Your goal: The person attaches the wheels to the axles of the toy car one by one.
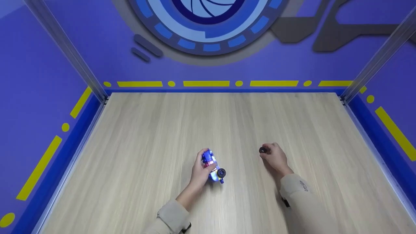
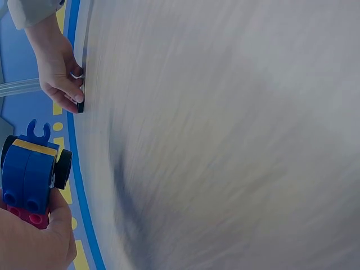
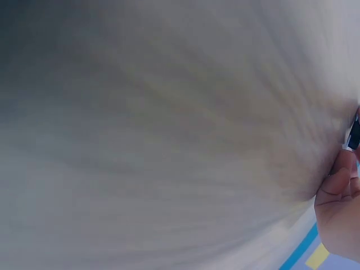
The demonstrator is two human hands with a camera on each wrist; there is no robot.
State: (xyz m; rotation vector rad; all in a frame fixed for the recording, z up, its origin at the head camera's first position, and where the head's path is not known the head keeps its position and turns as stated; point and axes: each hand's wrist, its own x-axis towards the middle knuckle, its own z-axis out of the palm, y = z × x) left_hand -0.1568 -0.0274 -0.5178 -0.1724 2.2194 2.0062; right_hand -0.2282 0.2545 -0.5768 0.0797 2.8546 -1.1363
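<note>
In the head view my left hand grips a small toy car of blue and red building blocks, its thumb lying across the side. One black wheel shows on the car's near end. The left wrist view shows rounded blue blocks, a yellow strip, a blue hook-shaped piece and black wheels. Off to the right, my right hand pinches a loose black wheel between thumb and fingers, low over the table. In the right wrist view that wheel is partly cut off by the frame edge.
A light wood-grain table lies under both hands. Blue-purple panels with yellow marks stand along its back and sides. Metal posts rise at the two back corners.
</note>
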